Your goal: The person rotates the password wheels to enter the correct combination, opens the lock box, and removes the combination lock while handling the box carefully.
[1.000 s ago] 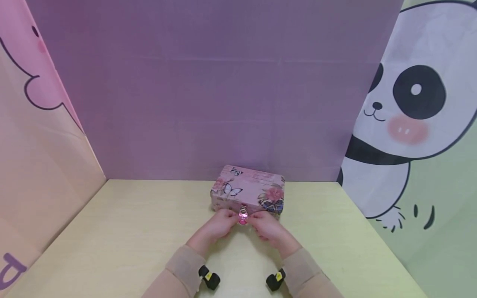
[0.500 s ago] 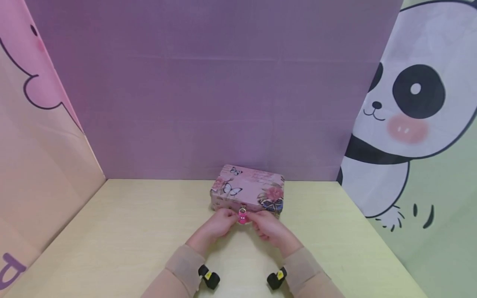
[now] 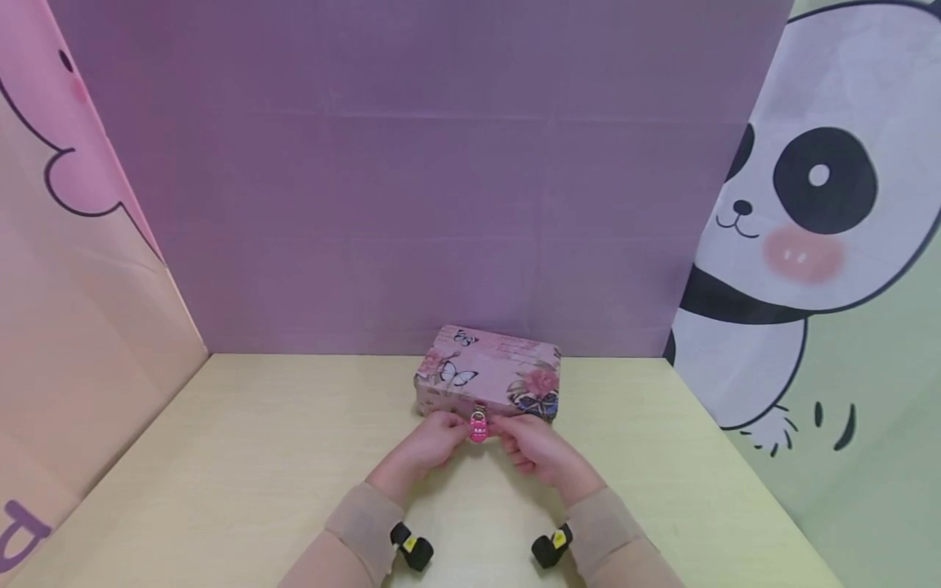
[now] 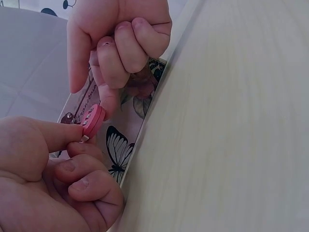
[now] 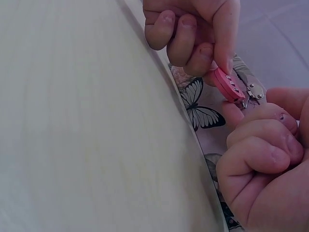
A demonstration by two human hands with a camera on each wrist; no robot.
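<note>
A pink combination padlock hangs by its shackle from the metal clasp on the front of a pink flowered box. My left hand pinches the padlock between thumb and index finger, seen closely in the left wrist view. My right hand is on the other side, its index fingertip touching the padlock's edge. The right thumb stands apart from the lock, while the other right fingers curl inward. Small number dials line the padlock's face. The box lid is down.
The box rests at the back of the pale wooden table, close to the purple backdrop. Printed side panels stand left and right, the right one bearing a panda. A black wrist camera sits at each sleeve.
My right hand has drawn slightly right, away from the padlock, and its thumb has come off it. The padlock's face has turned a little. My left hand stays in place.
</note>
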